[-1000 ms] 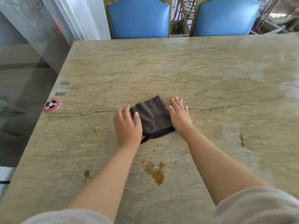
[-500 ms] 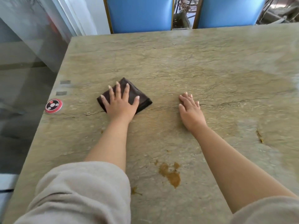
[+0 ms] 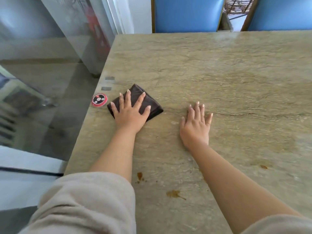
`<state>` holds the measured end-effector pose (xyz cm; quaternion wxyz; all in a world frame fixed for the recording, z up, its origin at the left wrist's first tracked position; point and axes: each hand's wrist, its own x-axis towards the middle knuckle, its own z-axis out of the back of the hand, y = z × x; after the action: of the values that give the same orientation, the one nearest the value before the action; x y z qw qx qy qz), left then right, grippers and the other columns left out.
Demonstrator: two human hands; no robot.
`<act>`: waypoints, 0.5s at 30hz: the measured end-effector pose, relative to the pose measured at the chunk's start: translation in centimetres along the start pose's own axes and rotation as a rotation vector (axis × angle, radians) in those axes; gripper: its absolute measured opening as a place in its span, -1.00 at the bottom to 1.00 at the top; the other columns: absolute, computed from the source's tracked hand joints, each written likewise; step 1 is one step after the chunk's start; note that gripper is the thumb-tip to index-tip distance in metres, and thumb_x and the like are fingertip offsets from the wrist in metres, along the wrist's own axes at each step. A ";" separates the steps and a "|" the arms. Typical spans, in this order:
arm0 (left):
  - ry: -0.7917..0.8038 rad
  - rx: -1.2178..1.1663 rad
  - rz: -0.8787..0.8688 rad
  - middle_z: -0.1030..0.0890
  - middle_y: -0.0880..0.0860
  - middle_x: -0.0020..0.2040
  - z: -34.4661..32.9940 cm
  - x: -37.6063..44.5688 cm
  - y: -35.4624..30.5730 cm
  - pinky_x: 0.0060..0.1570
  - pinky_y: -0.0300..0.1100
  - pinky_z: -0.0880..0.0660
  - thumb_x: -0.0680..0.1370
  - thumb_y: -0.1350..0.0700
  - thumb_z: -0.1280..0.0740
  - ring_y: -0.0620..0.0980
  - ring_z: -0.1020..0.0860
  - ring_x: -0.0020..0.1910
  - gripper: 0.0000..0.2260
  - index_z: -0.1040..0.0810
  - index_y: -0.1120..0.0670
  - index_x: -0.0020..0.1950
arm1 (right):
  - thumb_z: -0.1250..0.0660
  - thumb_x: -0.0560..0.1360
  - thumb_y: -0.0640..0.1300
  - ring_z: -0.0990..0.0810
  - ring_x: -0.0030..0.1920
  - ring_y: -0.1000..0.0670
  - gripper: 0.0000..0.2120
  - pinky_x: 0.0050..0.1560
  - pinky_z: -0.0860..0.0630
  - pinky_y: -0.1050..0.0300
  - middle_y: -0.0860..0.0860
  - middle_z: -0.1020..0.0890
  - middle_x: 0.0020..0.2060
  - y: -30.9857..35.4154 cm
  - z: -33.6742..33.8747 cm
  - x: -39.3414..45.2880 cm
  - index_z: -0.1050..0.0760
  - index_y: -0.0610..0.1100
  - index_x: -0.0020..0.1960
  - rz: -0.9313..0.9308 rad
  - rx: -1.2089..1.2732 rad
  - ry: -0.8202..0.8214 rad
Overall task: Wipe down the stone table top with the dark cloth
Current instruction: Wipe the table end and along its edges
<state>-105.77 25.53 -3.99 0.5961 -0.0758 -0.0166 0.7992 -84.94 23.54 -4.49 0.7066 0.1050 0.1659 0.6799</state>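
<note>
A folded dark brown cloth [image 3: 152, 105] lies near the left edge of the beige stone table top [image 3: 219, 78]. My left hand [image 3: 130, 114] presses flat on the cloth with fingers spread and straight. To its right, my right hand [image 3: 195, 125] rests flat on the bare stone, fingers straight. Brown stains [image 3: 173, 193] mark the stone close to me, between my forearms, with a smaller spot [image 3: 139, 176] beside my left sleeve and another stain [image 3: 263, 166] at the right.
A round red and black call button [image 3: 99, 100] sits at the table's left edge, just left of the cloth. Two grey tape patches [image 3: 108, 83] lie above it. Two blue chairs [image 3: 187, 14] stand at the far side. A glass partition [image 3: 50, 48] borders the left.
My left hand has slid the cloth leftward from the table's middle to near the call button. My right hand has let go of the cloth and stays flat on the stone.
</note>
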 end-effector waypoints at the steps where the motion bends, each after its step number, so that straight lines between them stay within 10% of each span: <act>1: 0.007 -0.010 0.032 0.13 0.01 0.61 0.0 -0.5 0.1 0.45 0.29 0.22 0.55 -0.35 0.09 0.11 0.21 0.57 -0.48 0.05 -0.36 0.52 | 0.11 0.63 0.00 0.29 0.53 -0.01 -0.47 0.47 0.38 -0.11 -0.04 0.15 0.56 0.0 0.0 0.0 0.06 -0.10 0.57 -0.002 -0.012 0.006; 10: -0.054 0.037 -0.174 0.11 -0.02 0.61 -1.9 -15.0 1.7 0.47 0.29 0.15 0.56 -0.34 0.11 0.11 0.13 0.58 -0.47 0.09 -0.35 0.52 | 0.09 0.63 0.00 0.36 0.51 -0.10 -0.41 0.48 0.34 -0.16 -0.08 0.30 0.53 1.6 1.3 -0.2 0.24 -0.16 0.56 -0.051 -0.081 0.227; 15: -0.015 0.000 0.065 0.14 -0.04 0.61 -0.2 -9.5 7.1 0.46 0.29 0.19 0.54 -0.37 0.10 0.07 0.20 0.57 -0.47 0.08 -0.37 0.52 | 0.10 0.64 0.06 0.43 0.47 -0.21 -0.37 0.48 0.34 -0.15 -0.07 0.37 0.51 3.8 0.3 -3.8 0.36 -0.13 0.53 0.059 -0.150 0.308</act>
<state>-109.81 14.40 -4.03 0.5697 -0.0704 -0.0186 0.8186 -88.40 19.94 -2.42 0.6582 -0.0485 0.2178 0.7190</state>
